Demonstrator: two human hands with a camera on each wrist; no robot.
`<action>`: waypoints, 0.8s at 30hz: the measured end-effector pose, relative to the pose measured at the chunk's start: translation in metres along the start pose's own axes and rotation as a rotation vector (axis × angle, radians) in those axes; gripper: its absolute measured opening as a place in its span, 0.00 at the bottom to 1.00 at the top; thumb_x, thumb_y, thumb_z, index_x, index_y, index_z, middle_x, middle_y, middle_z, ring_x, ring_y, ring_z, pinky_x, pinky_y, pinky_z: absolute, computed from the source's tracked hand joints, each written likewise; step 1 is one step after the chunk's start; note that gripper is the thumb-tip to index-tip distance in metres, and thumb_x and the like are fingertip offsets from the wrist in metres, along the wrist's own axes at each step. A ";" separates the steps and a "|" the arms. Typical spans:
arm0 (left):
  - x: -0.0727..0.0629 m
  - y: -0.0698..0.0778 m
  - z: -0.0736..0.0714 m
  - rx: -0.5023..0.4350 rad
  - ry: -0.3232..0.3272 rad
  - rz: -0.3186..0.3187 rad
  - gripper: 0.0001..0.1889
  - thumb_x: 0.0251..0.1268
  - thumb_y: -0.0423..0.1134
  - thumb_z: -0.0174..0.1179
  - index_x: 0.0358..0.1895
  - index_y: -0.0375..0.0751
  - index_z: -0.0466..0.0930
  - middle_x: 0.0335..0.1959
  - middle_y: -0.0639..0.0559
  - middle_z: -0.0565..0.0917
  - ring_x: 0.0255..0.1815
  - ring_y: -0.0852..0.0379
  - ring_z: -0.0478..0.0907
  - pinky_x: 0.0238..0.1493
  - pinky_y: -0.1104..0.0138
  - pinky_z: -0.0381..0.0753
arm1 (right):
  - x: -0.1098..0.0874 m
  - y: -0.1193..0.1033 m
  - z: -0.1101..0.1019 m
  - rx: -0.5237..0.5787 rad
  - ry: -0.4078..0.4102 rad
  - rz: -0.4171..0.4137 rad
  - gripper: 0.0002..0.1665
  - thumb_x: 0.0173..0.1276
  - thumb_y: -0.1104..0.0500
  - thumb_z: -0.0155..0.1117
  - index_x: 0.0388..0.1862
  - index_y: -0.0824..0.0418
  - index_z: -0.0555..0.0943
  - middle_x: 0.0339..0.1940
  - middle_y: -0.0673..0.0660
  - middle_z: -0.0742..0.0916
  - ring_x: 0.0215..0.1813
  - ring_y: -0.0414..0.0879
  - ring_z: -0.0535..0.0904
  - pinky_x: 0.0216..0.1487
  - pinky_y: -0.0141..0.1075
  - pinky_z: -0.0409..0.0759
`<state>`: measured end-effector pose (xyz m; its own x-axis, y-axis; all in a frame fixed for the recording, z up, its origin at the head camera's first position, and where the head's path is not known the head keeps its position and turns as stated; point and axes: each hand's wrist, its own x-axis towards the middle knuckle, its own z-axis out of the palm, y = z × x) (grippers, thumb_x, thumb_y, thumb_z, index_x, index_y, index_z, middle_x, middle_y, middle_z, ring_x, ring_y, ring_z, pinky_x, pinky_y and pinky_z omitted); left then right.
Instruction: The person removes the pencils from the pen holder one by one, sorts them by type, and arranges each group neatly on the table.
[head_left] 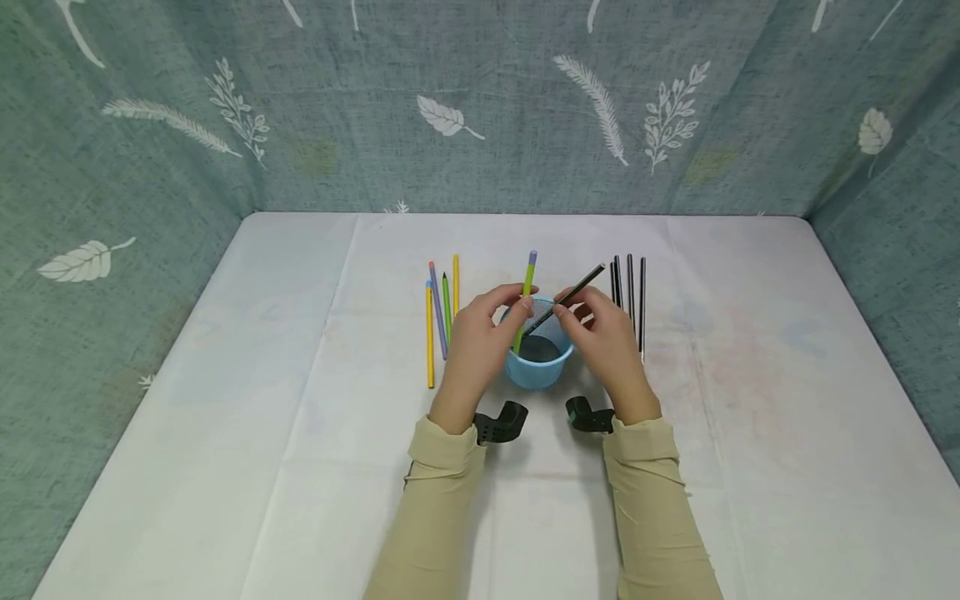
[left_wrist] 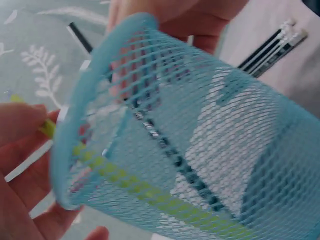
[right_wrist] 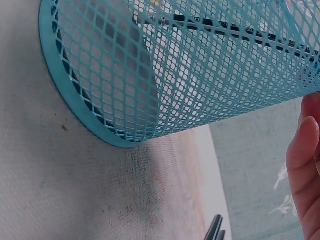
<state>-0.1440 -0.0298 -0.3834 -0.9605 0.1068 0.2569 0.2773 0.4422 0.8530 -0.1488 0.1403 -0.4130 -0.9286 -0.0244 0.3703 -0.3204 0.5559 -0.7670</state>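
Observation:
A light-blue mesh pen cup (head_left: 534, 377) stands upright on the table between both hands. My left hand (head_left: 483, 337) pinches a lime-green pencil (head_left: 529, 273) with a purple end; its lower part runs down inside the cup. My right hand (head_left: 603, 337) pinches a black pencil (head_left: 588, 281), which slants to the lower left into the cup. Through the mesh in the left wrist view, the green pencil (left_wrist: 145, 190) and the black pencil (left_wrist: 170, 150) both reach toward the cup's bottom. Thumb and fingers of the right hand (right_wrist: 305, 160) show beside the rim in the right wrist view.
Left of the cup lie several coloured pencils: yellow ones (head_left: 430, 342), a purple one (head_left: 438, 312) and a green one (head_left: 446, 304). Several black pencils (head_left: 631, 292) lie to the right. A white cloth (head_left: 187, 467) covers the table; a leaf-patterned green curtain (head_left: 480, 167) hangs behind it.

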 end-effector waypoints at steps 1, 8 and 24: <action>0.000 0.001 -0.002 -0.019 0.021 0.010 0.14 0.63 0.54 0.50 0.46 0.57 0.79 0.31 0.64 0.80 0.41 0.66 0.73 0.37 0.63 0.71 | 0.000 0.000 0.000 0.002 -0.001 0.002 0.12 0.63 0.50 0.57 0.39 0.56 0.78 0.38 0.48 0.81 0.34 0.40 0.75 0.32 0.35 0.74; -0.002 0.017 -0.020 -0.207 0.104 0.077 0.13 0.64 0.50 0.51 0.47 0.55 0.79 0.31 0.60 0.80 0.41 0.63 0.76 0.44 0.65 0.74 | 0.001 -0.001 0.000 0.013 0.000 0.007 0.12 0.63 0.50 0.57 0.39 0.55 0.78 0.37 0.47 0.81 0.34 0.39 0.75 0.32 0.35 0.74; -0.007 0.037 -0.044 -0.323 0.279 0.077 0.13 0.65 0.36 0.50 0.48 0.35 0.77 0.31 0.41 0.80 0.33 0.48 0.77 0.34 0.64 0.73 | 0.000 0.002 0.000 0.016 -0.001 -0.003 0.11 0.63 0.51 0.57 0.38 0.55 0.78 0.38 0.46 0.81 0.34 0.39 0.75 0.33 0.35 0.74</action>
<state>-0.1256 -0.0532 -0.3338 -0.9059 -0.1361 0.4010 0.3838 0.1362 0.9133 -0.1495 0.1411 -0.4145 -0.9278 -0.0265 0.3722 -0.3260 0.5425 -0.7742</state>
